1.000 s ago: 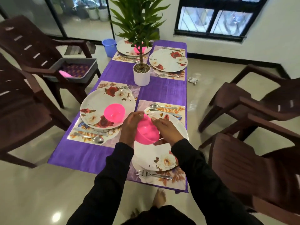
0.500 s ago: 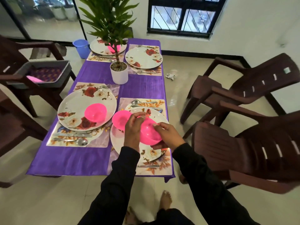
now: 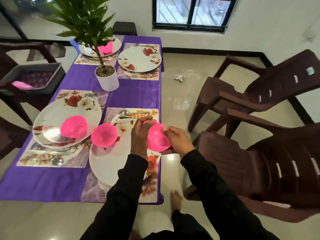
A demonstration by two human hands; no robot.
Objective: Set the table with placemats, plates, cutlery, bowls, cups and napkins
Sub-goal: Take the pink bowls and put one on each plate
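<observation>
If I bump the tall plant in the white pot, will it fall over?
Probably easily. The plant rises high above its narrow white pot, so it looks top-heavy. The pebbles on the soil may add some weight down low. The pot stands on the smooth purple tablecloth, so it might slide first.

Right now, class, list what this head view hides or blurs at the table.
1. Near plate: its near rim and the fork beside it, hidden by the left sleeve.
2. Far-left plate and its pink bowl: partly screened by plant leaves.
3. Grey tub: contents blurred, unidentifiable.
4. Held bowl: underside hidden by right hand.
</observation>
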